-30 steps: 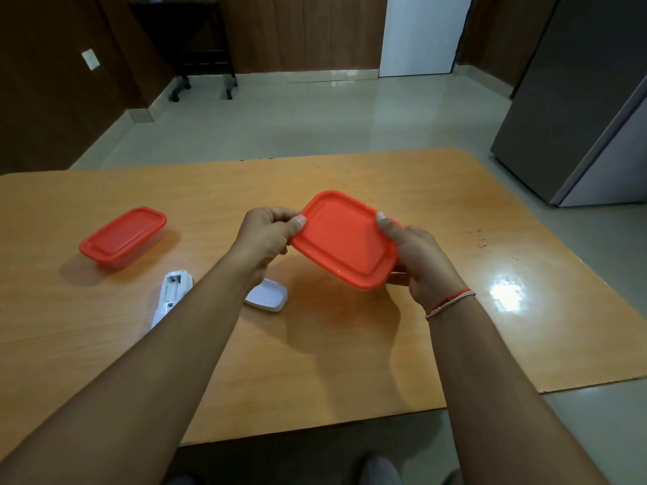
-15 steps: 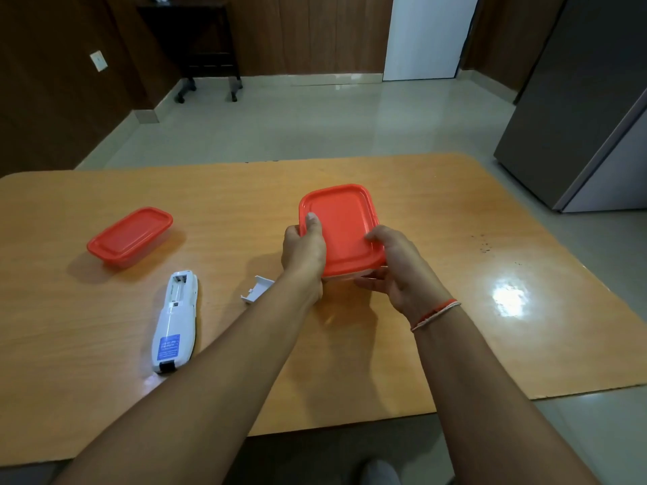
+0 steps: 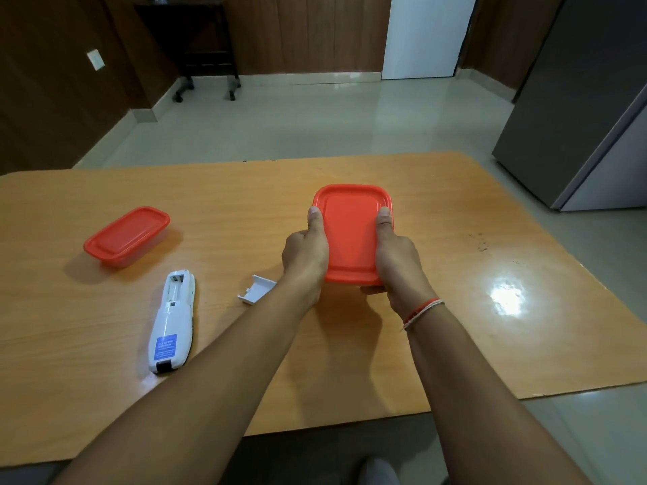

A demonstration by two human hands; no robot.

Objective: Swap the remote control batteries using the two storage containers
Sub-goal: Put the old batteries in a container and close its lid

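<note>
A square box with a red lid is held over the middle of the wooden bench. It is gripped from both sides. The left hand is wrapped round its left edge, with the thumb laid flat on the lid. The right hand is wrapped round its right edge, and its thumb is laid on the lid too. The other fingers are tucked under the box and are mostly hidden. A red and white thread band is worn on the right wrist. A second box with a red lid is set on the bench far to the left, well apart from the hands, and its lid is on. A white remote is laid face down on the bench, nearer than that box and to the left of the left arm. Its battery slot at the far end is open. It cannot be told if batteries are inside. The small white battery cover is laid on the bench between the remote and the left wrist, just beside the wrist.
</note>
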